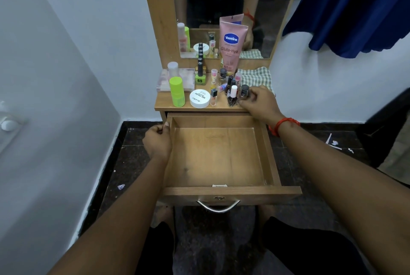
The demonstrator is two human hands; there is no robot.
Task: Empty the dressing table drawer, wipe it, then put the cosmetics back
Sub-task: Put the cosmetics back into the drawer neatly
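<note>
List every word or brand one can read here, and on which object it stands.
"Vaseline": pink tube, upper part.
"Gluta-Hya": same tube, just below.
"10X": same tube, lower down.
"ZUDIO": lid of the white tub, upside down.
"NAIL POLISH": same lid.
Other print: too small or blurred to read.

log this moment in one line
drawer: open, empty | left hand: grips drawer side | right hand: holds polish bottle on tabletop | cloth: on tabletop

Checked cloth [255, 77] partly behind right hand [260, 102]
</note>
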